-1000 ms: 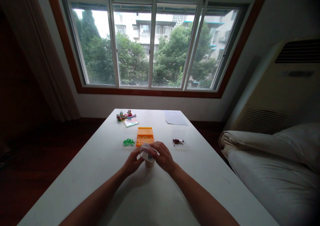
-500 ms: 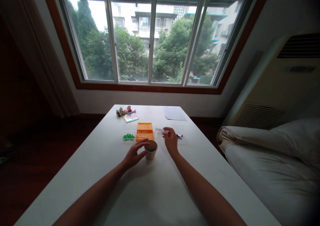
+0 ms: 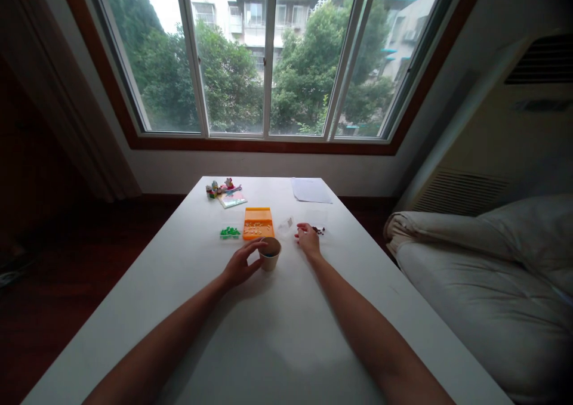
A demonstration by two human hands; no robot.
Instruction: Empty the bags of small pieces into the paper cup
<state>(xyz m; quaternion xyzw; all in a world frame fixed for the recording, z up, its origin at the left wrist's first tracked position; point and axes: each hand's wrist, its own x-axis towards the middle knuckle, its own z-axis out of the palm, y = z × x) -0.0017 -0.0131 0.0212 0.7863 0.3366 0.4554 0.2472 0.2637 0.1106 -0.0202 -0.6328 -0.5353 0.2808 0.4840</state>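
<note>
My left hand [image 3: 242, 263] curves around the left side of a paper cup [image 3: 269, 262], fingers at the rim and thumb against its side. The cup stands upright, with something dark inside that I cannot make out. My right hand [image 3: 308, 238] rests over the table to the right of the cup, its fingers loosely bent and apart, with nothing visible in them. Just left of those fingertips lies a small clear plastic box [image 3: 285, 226]. Dark small pieces [image 3: 319, 231] lie in a clear tray beyond the right hand, which partly hides them.
Behind the cup sits an open orange case [image 3: 258, 215] with small pale pieces. Left of it is a clear tray of green pieces [image 3: 230, 232]. Small toy figures [image 3: 219, 187], a card [image 3: 233, 199] and paper sheets [image 3: 312, 190] lie at the white table's [image 3: 179, 286] far end.
My right hand has come away from the clear box, which now lies turned at an angle. My left hand stays at the cup. The whole view has tilted slightly down.
</note>
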